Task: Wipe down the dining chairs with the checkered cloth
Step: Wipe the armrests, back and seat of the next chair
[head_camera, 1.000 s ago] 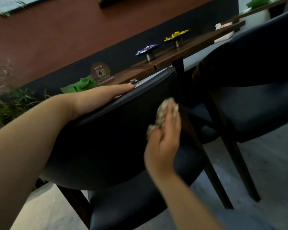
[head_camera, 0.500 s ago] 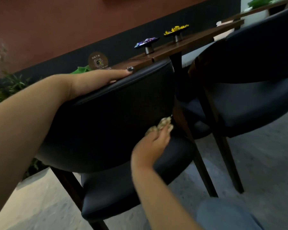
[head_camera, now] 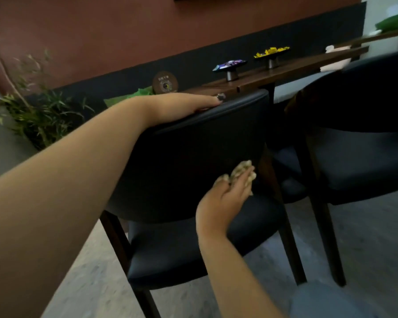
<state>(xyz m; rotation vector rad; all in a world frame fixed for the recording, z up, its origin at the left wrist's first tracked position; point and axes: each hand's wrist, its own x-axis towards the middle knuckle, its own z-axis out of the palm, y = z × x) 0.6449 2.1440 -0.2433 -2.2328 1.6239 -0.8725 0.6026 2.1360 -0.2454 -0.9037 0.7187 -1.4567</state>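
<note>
Left hand (head_camera: 179, 106) lies flat, fingers straight, along the top edge of the near black chair (head_camera: 193, 145); right hand (head_camera: 225, 198) presses the bunched checkered cloth (head_camera: 240, 171) against the lower right of that chair's backrest, just above the seat. Second black chair (head_camera: 359, 157) stands just beside it on the right, both pulled up to the wooden counter (head_camera: 285, 73). On the counter: two small pedestal dishes (head_camera: 230, 65), a round brown plaque (head_camera: 165, 82), green cloth (head_camera: 133, 97); leafy plant (head_camera: 32, 111) at left by the red wall.
</note>
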